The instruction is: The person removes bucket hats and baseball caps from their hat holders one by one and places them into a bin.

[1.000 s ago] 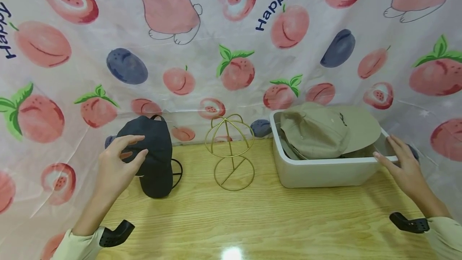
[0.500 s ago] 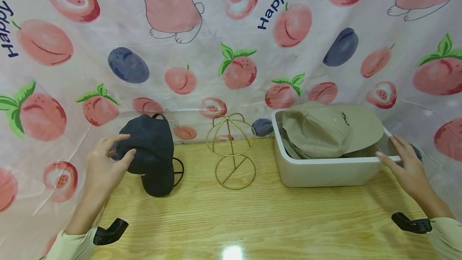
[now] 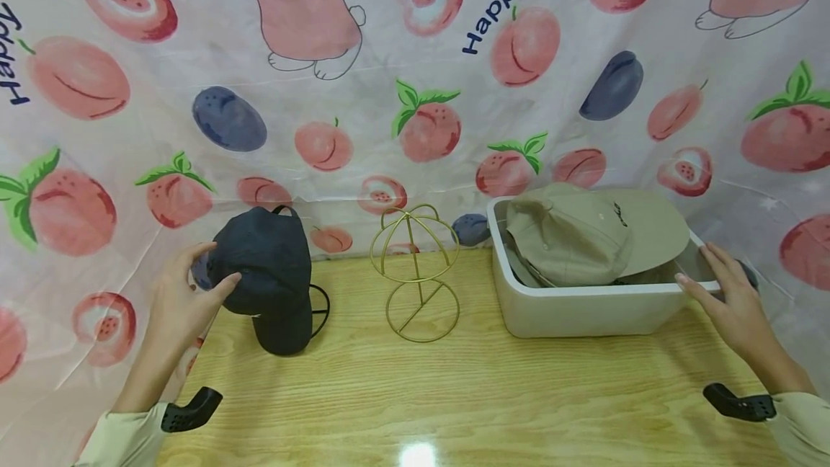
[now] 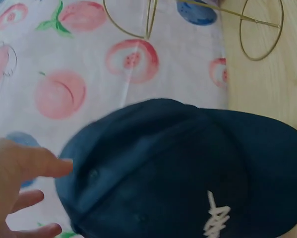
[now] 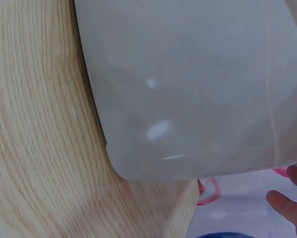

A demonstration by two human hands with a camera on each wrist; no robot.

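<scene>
A dark navy cap sits on a black wire stand at the left, its brim pointing down toward the front. My left hand is just left of the cap, thumb and fingers spread apart with nothing held. In the left wrist view a fingertip lies at the crown's edge; whether it touches cannot be told. My right hand rests at the right corner of a white bin, its fingers loosely extended along the rim. A beige cap lies on top inside the bin.
A gold wire hat stand stands bare between the navy cap and the bin. Under the beige cap, more fabric shows in the bin. Behind the wooden table hangs a fruit-printed cloth.
My left hand has drawn back to the left, away from the navy cap, which stays on its stand. My right hand has kept its place at the bin.
</scene>
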